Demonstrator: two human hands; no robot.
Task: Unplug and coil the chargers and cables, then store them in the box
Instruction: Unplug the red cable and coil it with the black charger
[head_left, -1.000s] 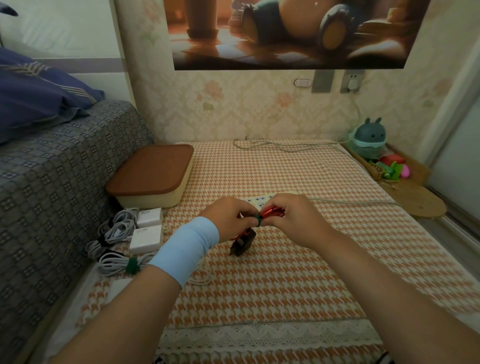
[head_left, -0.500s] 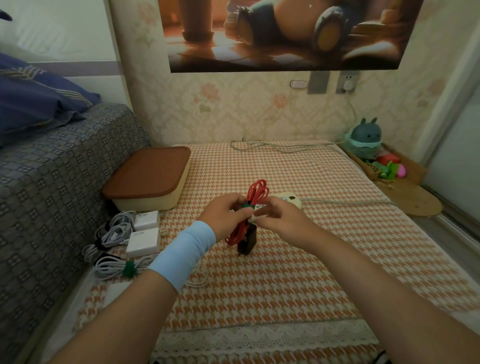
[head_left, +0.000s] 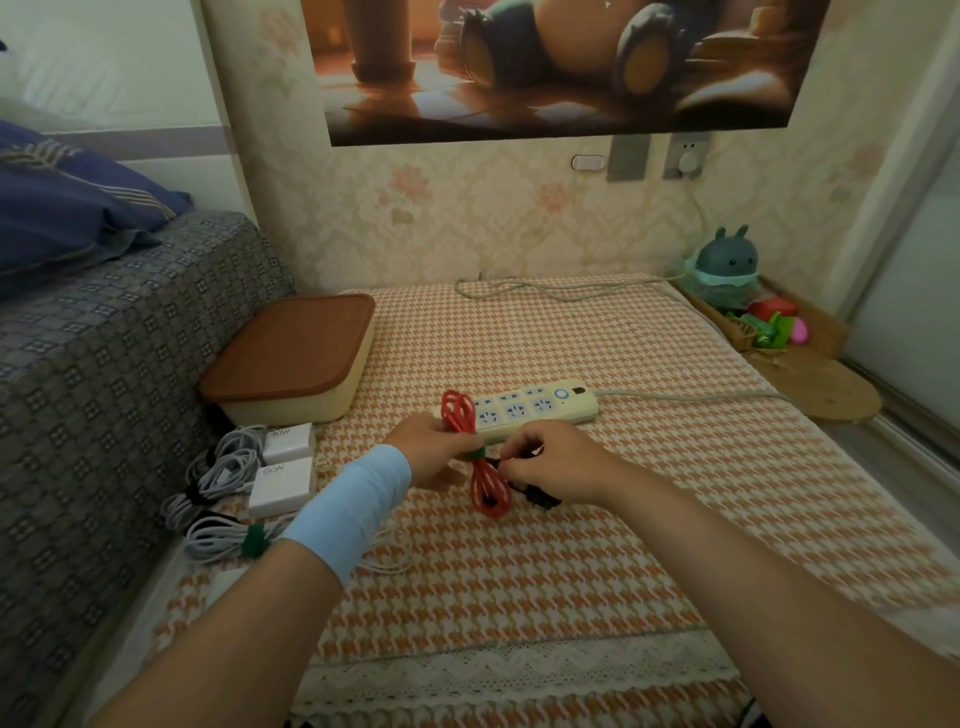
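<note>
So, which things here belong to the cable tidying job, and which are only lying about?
Job: coiled red cable with green tie; two white square chargers with grey cables; cream box with brown lid; cream power strip.
Lying about: blue-grey rabbit toy; dark blue pillow; round wooden board.

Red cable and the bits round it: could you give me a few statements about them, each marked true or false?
1. A green tie binds the red cable at its middle. True.
2. The box stands open. False: its brown lid is on.
3. Chargers are plugged into the power strip. False: the sockets that show are empty.
4. Two white chargers lie in front of the box, with coiled white cables. True.
5. The left hand holds the red cable. True.
</note>
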